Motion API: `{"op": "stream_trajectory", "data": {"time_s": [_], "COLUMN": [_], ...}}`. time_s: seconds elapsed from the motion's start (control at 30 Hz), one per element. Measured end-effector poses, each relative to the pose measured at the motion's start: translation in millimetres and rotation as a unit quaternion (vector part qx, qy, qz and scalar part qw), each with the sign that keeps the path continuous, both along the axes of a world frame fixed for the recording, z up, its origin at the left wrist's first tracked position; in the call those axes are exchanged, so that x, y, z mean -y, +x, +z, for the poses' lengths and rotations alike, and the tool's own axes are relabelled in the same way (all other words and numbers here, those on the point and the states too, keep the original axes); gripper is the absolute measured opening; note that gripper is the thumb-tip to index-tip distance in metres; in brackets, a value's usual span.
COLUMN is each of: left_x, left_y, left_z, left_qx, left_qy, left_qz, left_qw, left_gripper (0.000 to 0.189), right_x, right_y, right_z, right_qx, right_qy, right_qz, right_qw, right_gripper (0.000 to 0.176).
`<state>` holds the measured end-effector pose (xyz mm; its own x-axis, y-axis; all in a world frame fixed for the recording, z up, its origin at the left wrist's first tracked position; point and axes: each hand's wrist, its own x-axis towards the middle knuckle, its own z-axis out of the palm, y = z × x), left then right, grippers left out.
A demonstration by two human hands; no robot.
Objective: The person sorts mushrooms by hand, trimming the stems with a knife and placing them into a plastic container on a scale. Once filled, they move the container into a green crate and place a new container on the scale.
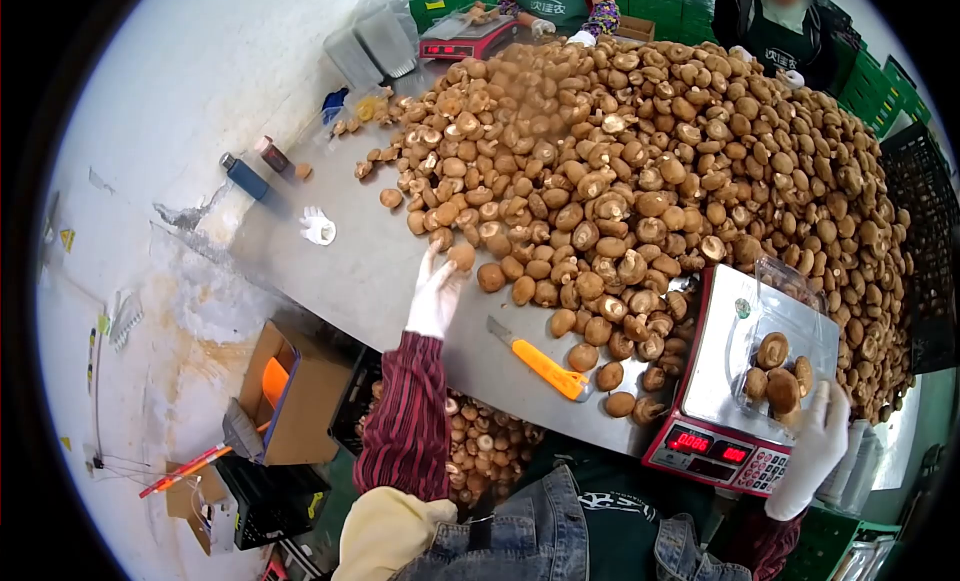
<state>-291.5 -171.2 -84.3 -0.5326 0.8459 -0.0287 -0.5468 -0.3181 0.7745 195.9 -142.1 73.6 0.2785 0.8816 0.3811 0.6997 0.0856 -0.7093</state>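
Head view. The gloved left hand (435, 296) reaches with fingers spread, not closed, onto a loose mushroom (461, 256) at the near edge of the mushroom pile (650, 161) on the steel table (330, 271). The right hand (815, 446) is at the clear tray (790, 286) on the scale (715, 361); whether it grips cannot be told. An orange knife (545, 369) lies between the hands. Judgement: pinch the cap lightly and keep the right hand's weight off the tray.

We saw one round brown mushroom (461, 256) lying at the edge of the big heap (650, 141), at eight o'clock from its middle. At five o'clock, a clear plastic box (800, 306) sat flat on the scale (715, 376), with a few brown mushrooms (772, 351) inside.
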Motion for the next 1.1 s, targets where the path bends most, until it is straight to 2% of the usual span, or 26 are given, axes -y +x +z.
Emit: {"op": "stream_trajectory", "data": {"time_s": [0.03, 0.07, 0.1, 0.13, 0.17, 0.2, 0.23, 0.27, 0.3, 0.37, 0.4, 0.43, 0.47, 0.5, 0.53, 0.57, 0.63, 0.7, 0.77, 0.83, 0.9, 0.93, 0.97, 1.03, 1.07, 1.1], "left_x": [10, 16, 26, 35, 44, 51, 63, 72, 78, 89, 91, 90, 89, 87, 87, 84, 74, 51, 16, -21, -54, -68, -81, -90, -90, -85], "left_y": [9, 28, 55, 65, 88, 113, 131, 145, 157, 156, 146, 138, 115, 86, 64, 41, -15, -52, -65, -77, -88, -96, -98, -84, -76, -65], "left_z": [2, 10, 29, 21, 32, 39, 53, 54, 62, 68, 80, 84, 86, 83, 76, 66, 29, 15, 25, 28, 25, 18, 8, -3, -7, -12], "left_qx": [0.088, 0.082, 0.122, 0.142, 0.151, 0.181, 0.088, 0.111, 0.119, 0.13, 0.093, 0.039, -0.167, -0.365, -0.556, -0.707, -0.723, -0.702, -0.637, -0.689, -0.696, -0.689, -0.686, -0.668, -0.654, -0.635], "left_qy": [0.068, 0.051, 0.05, 0.064, 0.025, -0.013, -0.008, -0.026, -0.05, -0.054, -0.084, -0.046, -0.096, -0.141, -0.277, -0.391, -0.404, -0.23, -0.274, -0.232, -0.284, -0.331, -0.373, -0.396, -0.367, -0.321], "left_qz": [-0.041, -0.037, -0.068, -0.123, -0.132, -0.12, -0.214, -0.233, -0.267, -0.349, -0.359, -0.355, -0.36, -0.349, -0.28, -0.189, -0.042, 0.044, 0.058, 0.118, 0.147, 0.135, 0.134, 0.144, 0.199, 0.24], "left_qw": [0.993, 0.995, 0.989, 0.98, 0.979, 0.976, 0.973, 0.966, 0.955, 0.927, 0.925, 0.933, 0.913, 0.851, 0.732, 0.558, 0.558, 0.672, 0.718, 0.677, 0.643, 0.63, 0.61, 0.614, 0.631, 0.66], "left_gripper": [0.052, 0.048, 0.046, 0.044, 0.042, 0.04, 0.039, 0.042, 0.048, 0.061, 0.073, 0.066, 0.056, 0.046, 0.038, 0.031, 0.032, 0.034, 0.04, 0.05, 0.059, 0.064, 0.065, 0.066, 0.064, 0.058], "right_x": [5, 9, 10, 19, 20, 20, 20, 21, 24, 24, 24, 22, 19, 14, 10, 4, -12, -31, -36, -36, -31, -30, -28, -20, -12, -2], "right_y": [-11, -29, -47, -65, -91, -110, -129, -141, -153, -152, -147, -144, -133, -117, -101, -85, -51, -9, 18, 27, 28, 31, 28, 14, 0, -15], "right_z": [5, -3, -11, -7, 6, -5, -5, -11, -15, -23, -22, -11, -5, -2, 0, -1, -9, -18, -20, -23, -12, -13, -12, -8, -5, -7], "right_qx": [-0.056, 0.007, 0.073, 0.065, 0.168, 0.168, 0.206, 0.233, 0.299, 0.271, 0.278, 0.305, 0.288, 0.27, 0.241, 0.211, 0.178, 0.226, 0.295, 0.318, 0.175, 0.159, 0.159, 0.17, 0.141, 0.059], "right_qy": [-0.097, 0.009, 0.054, -0.019, -0.089, -0.062, -0.041, -0.059, -0.026, 0.016, 0.003, -0.108, -0.06, -0.011, 0.045, 0.102, 0.079, 0.099, 0.064, 0.072, -0.091, -0.049, -0.046, 0.048, 0.07, 0.007], "right_qz": [0.015, 0.123, 0.182, 0.245, 0.313, 0.41, 0.482, 0.544, 0.553, 0.595, 0.607, 0.576, 0.534, 0.488, 0.427, 0.361, 0.213, 0.149, 0.101, 0.072, -0.008, -0.004, -0.004, 0.023, 0.079, 0.103], "right_qw": [0.994, 0.992, 0.979, 0.967, 0.931, 0.894, 0.851, 0.804, 0.777, 0.756, 0.744, 0.751, 0.793, 0.83, 0.871, 0.903, 0.957, 0.958, 0.948, 0.943, 0.98, 0.986, 0.986, 0.984, 0.984, 0.993], "right_gripper": [0.021, 0.022, 0.027, 0.036, 0.052, 0.068, 0.076, 0.075, 0.071, 0.066, 0.064, 0.065, 0.064, 0.063, 0.061, 0.059, 0.056, 0.057, 0.055, 0.054, 0.053, 0.045, 0.045, 0.036, 0.03, 0.028]}}
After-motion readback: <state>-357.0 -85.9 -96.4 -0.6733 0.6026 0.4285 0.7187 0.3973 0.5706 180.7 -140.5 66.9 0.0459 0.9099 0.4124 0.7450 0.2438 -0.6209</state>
